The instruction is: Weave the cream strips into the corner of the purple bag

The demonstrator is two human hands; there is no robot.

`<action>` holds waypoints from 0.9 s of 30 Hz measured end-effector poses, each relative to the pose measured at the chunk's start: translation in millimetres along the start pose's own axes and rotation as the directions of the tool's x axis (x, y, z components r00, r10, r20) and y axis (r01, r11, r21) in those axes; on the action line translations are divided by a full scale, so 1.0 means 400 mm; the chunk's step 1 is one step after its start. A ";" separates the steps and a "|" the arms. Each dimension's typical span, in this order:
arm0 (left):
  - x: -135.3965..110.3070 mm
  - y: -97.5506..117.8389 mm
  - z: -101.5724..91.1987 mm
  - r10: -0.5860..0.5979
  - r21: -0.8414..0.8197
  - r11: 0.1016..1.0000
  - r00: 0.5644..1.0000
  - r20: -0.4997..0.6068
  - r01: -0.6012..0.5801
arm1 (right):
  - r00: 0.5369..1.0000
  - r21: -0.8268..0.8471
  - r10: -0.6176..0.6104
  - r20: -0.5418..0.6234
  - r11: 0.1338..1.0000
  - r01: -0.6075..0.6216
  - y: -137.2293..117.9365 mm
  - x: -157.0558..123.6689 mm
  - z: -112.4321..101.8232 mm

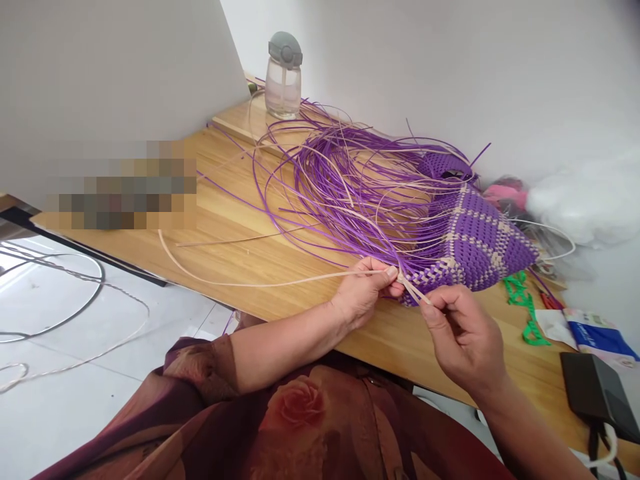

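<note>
A purple and cream woven piece (475,233) lies on its side on the wooden table, its pointed end towards the right. A thick spray of loose purple and cream strands (340,180) runs leftward from it. My left hand (367,287) pinches the near edge of the weave, where a cream strand (280,285) passes out and curves away left. Close beside it, my right hand (463,330) grips the looped cream strand (414,291) between thumb and forefinger, holding it taut away from the edge.
A water bottle (283,77) with a grey lid stands at the back. On the right are green plastic pieces (523,307), a blue and white packet (600,337), a black box (597,393) and a white plastic bag (590,193). The table's front edge runs just below my hands.
</note>
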State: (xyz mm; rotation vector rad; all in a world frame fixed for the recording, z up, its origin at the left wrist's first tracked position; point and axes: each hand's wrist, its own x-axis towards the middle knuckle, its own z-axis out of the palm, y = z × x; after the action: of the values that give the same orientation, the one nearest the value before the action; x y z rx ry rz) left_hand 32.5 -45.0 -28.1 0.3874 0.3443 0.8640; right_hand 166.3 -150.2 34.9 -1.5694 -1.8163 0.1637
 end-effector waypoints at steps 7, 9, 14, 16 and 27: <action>0.003 -0.004 0.007 -0.031 -0.006 1.000 0.999 0.016 0.031 | 0.999 0.130 -0.001 -0.033 0.991 0.005 0.017 -0.016 0.035; 0.000 -0.005 0.008 -0.047 0.017 0.999 0.998 0.030 0.047 | 0.999 0.178 -0.026 -0.035 0.984 0.032 0.023 -0.017 0.049; -0.004 -0.002 0.011 -0.052 0.044 0.998 0.996 0.071 0.049 | 0.994 0.211 -0.007 -0.106 0.977 0.029 0.006 -0.012 0.061; -0.002 -0.003 0.011 -0.029 0.049 0.998 0.999 0.045 0.027 | 0.991 0.198 0.047 -0.126 0.980 -0.022 -0.012 -0.010 0.058; 0.001 -0.007 0.002 -0.070 0.057 0.996 0.996 0.061 0.067 | 0.961 0.257 0.258 -0.102 0.940 -0.225 -0.056 -0.003 0.059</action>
State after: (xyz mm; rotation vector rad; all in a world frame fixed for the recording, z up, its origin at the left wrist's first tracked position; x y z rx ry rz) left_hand 34.9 -46.5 -28.5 0.4504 0.3222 0.7746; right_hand 134.4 -148.6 29.1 -1.5820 -1.4363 0.3720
